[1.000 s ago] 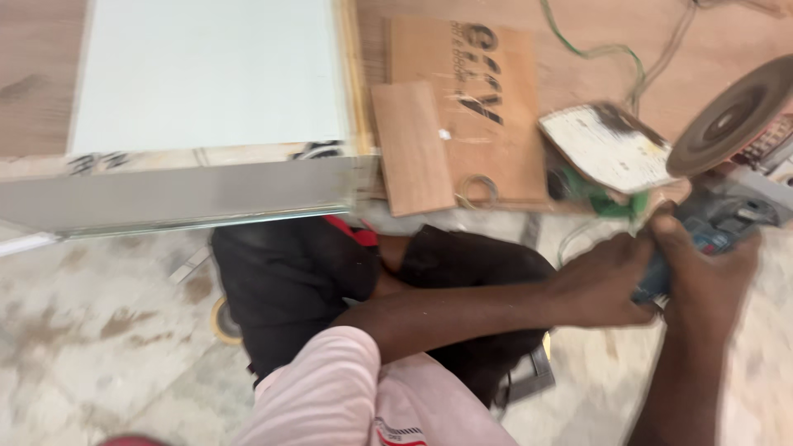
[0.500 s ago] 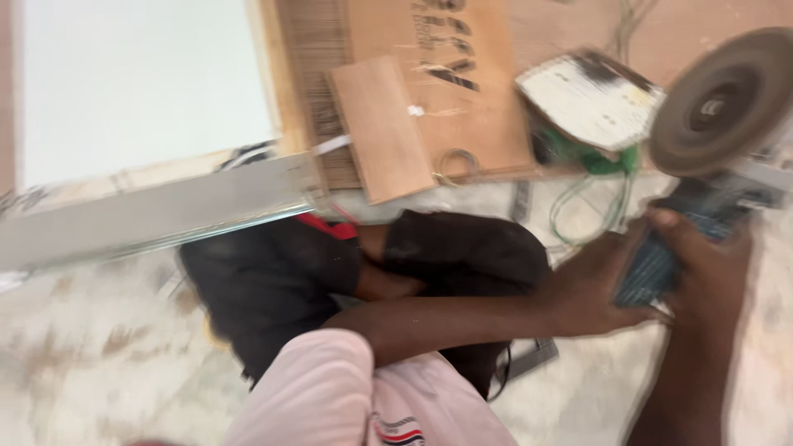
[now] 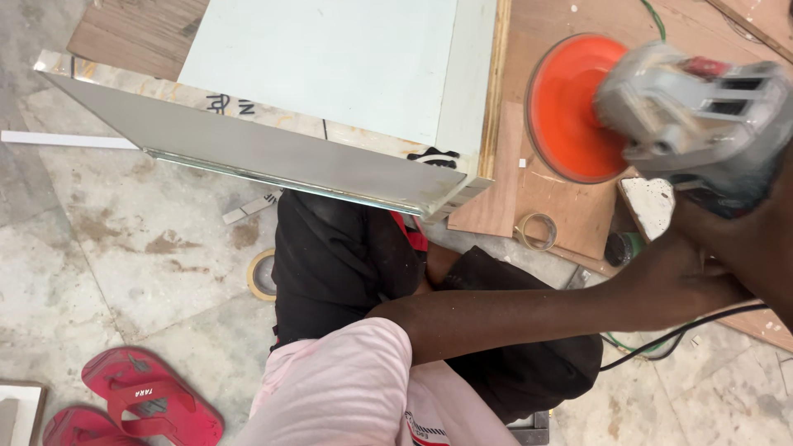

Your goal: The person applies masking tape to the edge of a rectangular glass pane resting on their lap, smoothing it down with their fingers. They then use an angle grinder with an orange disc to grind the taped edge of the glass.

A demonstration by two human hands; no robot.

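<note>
Left hand: the left hand [image 3: 673, 277] reaches across from the near side to the right, its fingers wrapped around the underside of the angle grinder [image 3: 702, 116]; the fingertips themselves are hidden behind the tool.
Right hand: the right hand [image 3: 764, 235] comes in at the right edge and lies against the grinder's rear body; I cannot tell whether its fingers are closed, since they are out of sight.
Grinder: its grey head sits just above and far of both hands, held up off the floor.
Disc: an orange disc [image 3: 568, 107] is fixed to the grinder's left side, its flat face toward the camera.
Cable: a black cable [image 3: 686, 332] runs from beneath the hands toward the near left.
Panel: a pale board panel [image 3: 330, 58] with a mirrored edge strip lies to the left of the disc, well apart from the hands.
Plywood: brown plywood sheets [image 3: 570, 206] lie beneath the disc, with a tape roll [image 3: 537, 231] on them.
Floor: two red sandals [image 3: 140, 405] sit at the near left on the marble floor [image 3: 124, 239].
</note>
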